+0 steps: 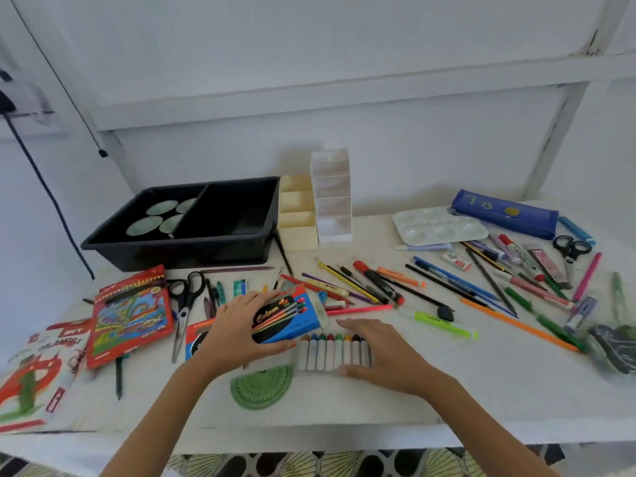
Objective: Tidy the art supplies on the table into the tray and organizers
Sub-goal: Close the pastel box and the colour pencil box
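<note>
Left hand (pixel 241 330): grips the blue pen box (pixel 292 315), fingers curled over its far left edge and thumb pressed on its near edge.
Blue pen box: lies tilted at the front middle of the table (pixel 447 390); its left end is hidden by the hand, and only "Colour" can be read on the lid.
Right hand (pixel 380 352): fingers nearly straight, spread flat over the right end of the marker row (pixel 327 352), thumb along its near side.
Marker row: white barrels with coloured caps, side by side just in front of the box; the hand covers the right end, so the count cannot be told.
Red-and-blue box (pixel 196 339): mostly covered by the left wrist.
Green protractor (pixel 263 387): flat between the forearms, its top edge under the left hand.
Black tray (pixel 179 251): back left, 2 compartments; the left one holds 4 pale round discs, partly cut off by the divider.
Cream organizer (pixel 297 215): touching the tray's right end, 3 compartments.
White organizer (pixel 332 197): stepped, just right of the cream one.
Loose pens and pencils (pixel 447 287): scattered across the middle and right.
Oil pastels box (pixel 34 373): left edge, blurred and cut off.
Dark bundle (pixel 612 349): right edge, too smeared to identify.
</note>
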Demonstrator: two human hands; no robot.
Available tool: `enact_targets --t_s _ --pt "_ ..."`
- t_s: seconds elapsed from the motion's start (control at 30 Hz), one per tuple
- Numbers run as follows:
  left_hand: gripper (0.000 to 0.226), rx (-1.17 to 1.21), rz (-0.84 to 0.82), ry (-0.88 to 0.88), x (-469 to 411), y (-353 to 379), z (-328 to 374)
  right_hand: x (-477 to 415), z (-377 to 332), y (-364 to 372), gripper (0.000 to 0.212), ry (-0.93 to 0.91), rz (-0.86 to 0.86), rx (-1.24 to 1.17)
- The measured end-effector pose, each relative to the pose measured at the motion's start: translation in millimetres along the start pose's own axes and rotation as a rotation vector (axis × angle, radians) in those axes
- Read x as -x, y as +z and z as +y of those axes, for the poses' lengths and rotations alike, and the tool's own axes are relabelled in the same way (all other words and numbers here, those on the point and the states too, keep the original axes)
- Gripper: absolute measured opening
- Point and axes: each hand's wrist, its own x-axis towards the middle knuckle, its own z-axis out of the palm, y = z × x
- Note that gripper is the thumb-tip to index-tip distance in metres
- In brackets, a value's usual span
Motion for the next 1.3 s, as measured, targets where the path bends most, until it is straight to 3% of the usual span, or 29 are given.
enact_targets --t_s 0.07,0.17,0.6,1.07,1.3 --pt "0.101 0.045 -0.023 -0.035 11 0 -9 -4 -4 8 0.085 -0.015 -0.054 0.120" --pt "0.101 0.066 -0.059 -0.061 26 3 -22 -9 -3 16 0.075 -0.060 0.028 0.171" --pt "0.088 0.120 -0.165 -0.065 47 15 -42 5 -4 19 0.067 -0.005 0.441 -0.049" --pt "0.088 0.117 -0.253 0.053 36 27 -33 10 -11 16 0.067 -0.091 0.106 0.030" --pt "0.095 0.079 -0.315 0.099 27 34 -16 2 -28 7 0.083 -0.054 -0.021 -0.008"
